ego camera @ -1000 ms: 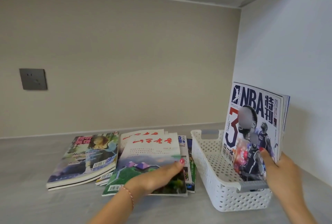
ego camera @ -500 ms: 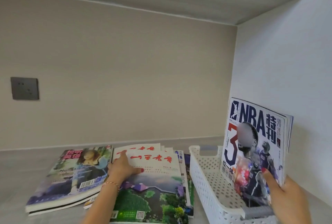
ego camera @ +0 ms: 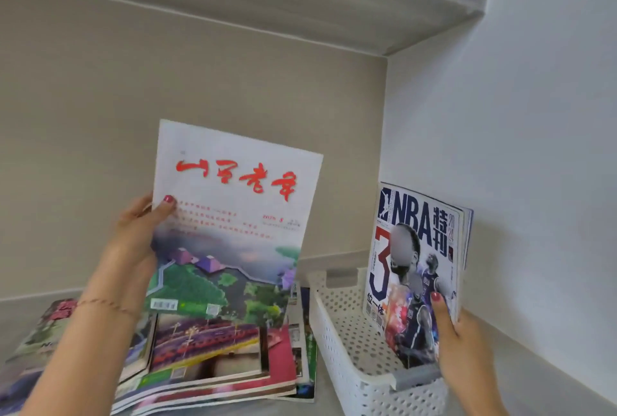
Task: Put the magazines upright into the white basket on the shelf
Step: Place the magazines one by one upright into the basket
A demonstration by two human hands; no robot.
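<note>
Left hand [ego camera: 138, 235] grips the raised magazine [ego camera: 233, 225]; right hand [ego camera: 459, 335] grips NBA magazine [ego camera: 417, 268], its foot hidden in basket [ego camera: 337, 342].

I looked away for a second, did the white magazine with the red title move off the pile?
Yes. The left hand has lifted the white magazine off the pile; it is now held upright above it, against the back wall.

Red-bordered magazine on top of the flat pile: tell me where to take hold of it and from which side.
Take the red-bordered magazine by its right long edge, coming from the basket side. It lies flat on the pile, so a thumb on top and fingers slid under that exposed edge would probably lift it cleanly. The left hand already holds the white magazine, and the right hand steadies the NBA magazine in the white basket.
</note>
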